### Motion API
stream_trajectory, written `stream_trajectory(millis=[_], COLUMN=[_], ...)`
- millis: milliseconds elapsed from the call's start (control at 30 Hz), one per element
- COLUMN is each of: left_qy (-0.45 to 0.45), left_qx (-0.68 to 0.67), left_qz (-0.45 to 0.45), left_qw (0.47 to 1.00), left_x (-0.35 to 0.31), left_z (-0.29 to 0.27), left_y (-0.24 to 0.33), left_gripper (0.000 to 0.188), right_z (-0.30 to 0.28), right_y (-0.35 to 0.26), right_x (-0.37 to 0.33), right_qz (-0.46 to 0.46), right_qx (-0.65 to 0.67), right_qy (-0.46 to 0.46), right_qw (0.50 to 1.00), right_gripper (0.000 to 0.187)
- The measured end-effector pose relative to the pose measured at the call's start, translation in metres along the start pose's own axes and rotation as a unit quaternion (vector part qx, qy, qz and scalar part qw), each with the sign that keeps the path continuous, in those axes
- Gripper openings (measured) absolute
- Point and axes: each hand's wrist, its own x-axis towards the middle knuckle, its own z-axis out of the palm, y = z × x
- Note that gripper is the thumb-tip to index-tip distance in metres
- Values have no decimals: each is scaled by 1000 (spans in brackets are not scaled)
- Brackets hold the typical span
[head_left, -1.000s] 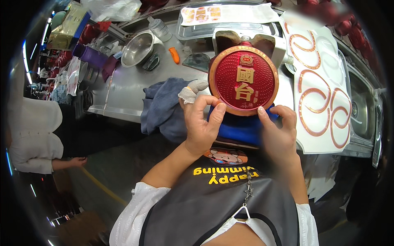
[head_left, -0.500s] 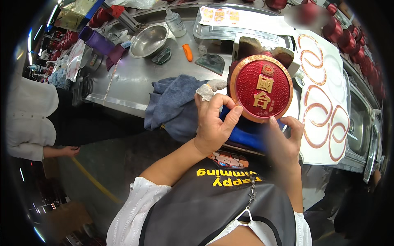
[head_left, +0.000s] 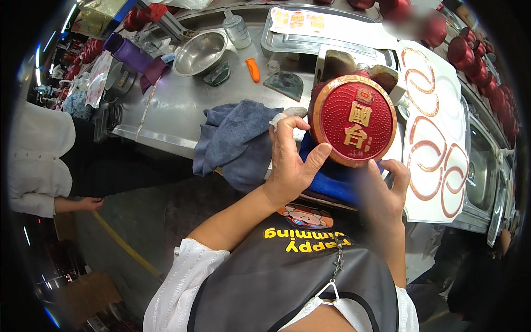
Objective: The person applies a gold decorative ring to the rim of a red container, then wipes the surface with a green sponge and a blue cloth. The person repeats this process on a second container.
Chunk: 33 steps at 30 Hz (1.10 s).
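Observation:
A round red bottle point(head_left: 343, 135) with raised gold characters on its dotted face stands before me, its narrow top between two dark padded blocks point(head_left: 339, 63). A gold ring band point(head_left: 395, 119) runs along its rim. My left hand point(head_left: 293, 163), wrapped in white at some fingertips, is at the bottle's left side. Its thumb rests by the lower left rim, with the forefinger higher up and apart from it. At the lower right rim are the thumb and forefinger of my right hand point(head_left: 387, 188), which is partly blurred. Blue cloth point(head_left: 332, 182) lies under the bottle.
A grey-blue towel point(head_left: 232, 138) lies left of the bottle. Beyond it are a steel bowl point(head_left: 191, 54), a clear bottle point(head_left: 237, 30), an orange tool point(head_left: 253, 70) and a dark scraper point(head_left: 284, 84). White sheets point(head_left: 442, 130) with gold rings lie to the right. A person point(head_left: 41, 155) stands left.
My left forefinger has moved up and away from the thumb along the bottle's side. The bottle's face has tilted slightly, and less gold shows at its lower rim. The right hand has barely moved.

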Motion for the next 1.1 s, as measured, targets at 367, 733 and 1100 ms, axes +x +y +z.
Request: stream_trajectory(millis=[367, 733, 1100], left_qy=[-35, -27, -71], left_qx=[-62, -51, 46], left_qz=[-36, -27, 24], left_qw=[997, 998, 996], left_x=[-1, 2, 3], left_z=[-1, 4, 6], left_y=[-7, -5, -1], left_gripper=[54, 63, 100], right_z=[-1, 0, -1], right_y=[-1, 0, 4], right_x=[1, 0, 2], right_qz=[-7, -9, -46], right_qx=[-2, -9, -39], right_qy=[-4, 10, -16], right_qw=[1000, 1000, 998], right_gripper=[69, 67, 64])
